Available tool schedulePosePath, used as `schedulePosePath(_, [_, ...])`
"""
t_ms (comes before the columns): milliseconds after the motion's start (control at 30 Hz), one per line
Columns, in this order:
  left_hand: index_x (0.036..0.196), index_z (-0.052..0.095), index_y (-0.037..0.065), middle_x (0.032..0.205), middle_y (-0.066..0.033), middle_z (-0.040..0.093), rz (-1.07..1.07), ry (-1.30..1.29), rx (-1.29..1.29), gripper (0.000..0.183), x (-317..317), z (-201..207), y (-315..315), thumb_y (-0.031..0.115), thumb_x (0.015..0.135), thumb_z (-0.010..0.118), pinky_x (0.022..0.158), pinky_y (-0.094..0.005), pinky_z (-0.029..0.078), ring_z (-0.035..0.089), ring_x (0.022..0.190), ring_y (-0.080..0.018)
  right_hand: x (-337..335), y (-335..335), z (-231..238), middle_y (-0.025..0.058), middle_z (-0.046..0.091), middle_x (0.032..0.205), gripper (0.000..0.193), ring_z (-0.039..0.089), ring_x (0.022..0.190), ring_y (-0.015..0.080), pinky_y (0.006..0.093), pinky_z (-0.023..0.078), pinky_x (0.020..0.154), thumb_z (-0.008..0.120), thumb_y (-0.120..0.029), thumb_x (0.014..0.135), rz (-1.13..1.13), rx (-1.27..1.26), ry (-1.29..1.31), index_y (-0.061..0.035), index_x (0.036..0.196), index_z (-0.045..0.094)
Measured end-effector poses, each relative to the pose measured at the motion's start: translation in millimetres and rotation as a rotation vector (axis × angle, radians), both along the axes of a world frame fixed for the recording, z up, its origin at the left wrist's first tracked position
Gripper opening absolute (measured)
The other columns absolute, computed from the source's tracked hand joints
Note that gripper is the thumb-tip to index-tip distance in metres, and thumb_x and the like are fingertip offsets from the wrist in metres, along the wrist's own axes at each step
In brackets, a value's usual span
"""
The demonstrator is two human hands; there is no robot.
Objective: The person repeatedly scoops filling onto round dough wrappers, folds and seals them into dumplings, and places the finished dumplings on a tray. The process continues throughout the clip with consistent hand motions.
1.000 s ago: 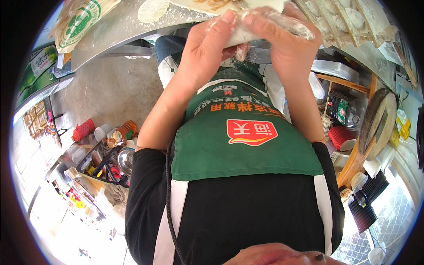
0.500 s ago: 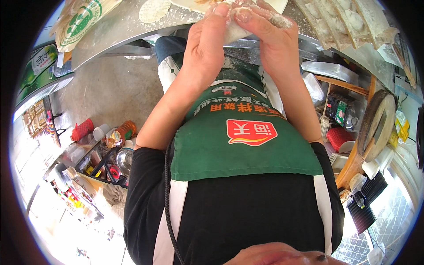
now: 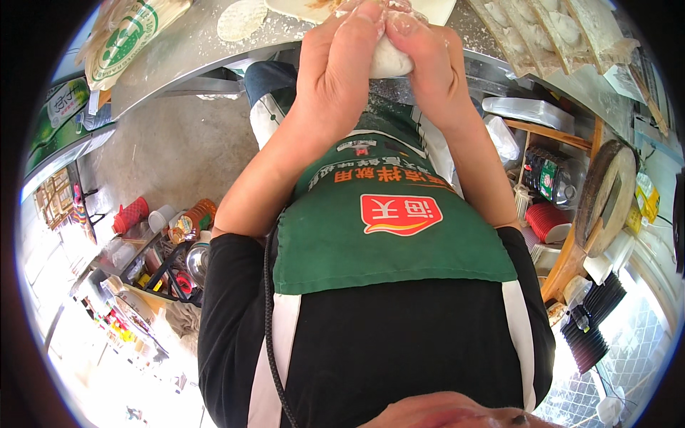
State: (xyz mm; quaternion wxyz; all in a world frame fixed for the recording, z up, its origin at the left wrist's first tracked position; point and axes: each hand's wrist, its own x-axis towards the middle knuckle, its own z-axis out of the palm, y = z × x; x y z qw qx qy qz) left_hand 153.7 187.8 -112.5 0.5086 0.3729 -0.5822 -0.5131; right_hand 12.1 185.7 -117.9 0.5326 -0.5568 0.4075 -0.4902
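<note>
A white, floury dumpling [image 3: 391,60] is held between my two hands, its rounded belly bulging out below the thumbs. My left hand [image 3: 341,68] is closed around its left side, and my right hand [image 3: 427,64] around its right side. Both thumbs press together along its upper part; the far fingertips are partly hidden. Beyond the hands lies a pale board or tray [image 3: 428,10] with some brown filling at its left part. A round dough wrapper [image 3: 241,19] rests on the flour-dusted metal table [image 3: 187,53] to the left of the hands.
Ridged trays [image 3: 531,36] with several dumplings stand at the far right. A plastic bag [image 3: 132,36] with green print is on the table's left end. Below on the right is a wooden shelf [image 3: 549,134] with bottles; a cluttered shelf [image 3: 160,267] stands left.
My hands have drawn closer together, with the right hand shifting left. The dumpling now shows as a rounder, fuller lump below the thumbs.
</note>
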Motion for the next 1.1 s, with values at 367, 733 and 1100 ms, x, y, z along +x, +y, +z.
schedulePosePath(367, [0.099,0.06,-0.003,0.094,-0.0087,0.062,0.057,0.06,-0.047,0.033,-8.2,-1.8,-0.2,0.02,0.098,0.035,0.079,-0.0263,0.042,0.055,0.087,-0.0156,2.4,3.4,9.1,0.0017,0.058,0.071,0.037,0.048,0.068,0.007,0.0241,0.038,0.061,0.041,-0.027,0.094,-0.051,-0.135,0.097,0.0023,0.081,0.059])
schedulePosePath(733, [0.104,0.058,-0.003,0.097,-0.0115,0.063,0.15,-0.125,-0.269,0.033,-7.3,-7.2,-6.4,0.021,0.098,0.036,0.081,-0.0276,0.043,0.057,0.091,-0.0181,3.4,0.0,6.9,0.0003,0.057,0.07,0.037,0.046,0.066,0.0064,0.0249,0.036,0.058,0.041,-0.026,0.095,-0.05,-0.096,0.036,0.0029,0.081,0.059])
schedulePosePath(1100, [0.104,0.054,-0.004,0.095,-0.0155,0.062,0.061,0.538,0.108,0.039,-24.8,10.4,-16.7,0.028,0.099,0.033,0.076,-0.0239,0.047,0.06,0.085,-0.0189,-21.4,7.1,15.9,0.0064,0.065,0.087,0.027,0.057,0.08,0.0081,0.0218,0.044,0.072,0.064,-0.02,0.085,-0.117,0.026,-0.106,0.0054,0.095,0.062])
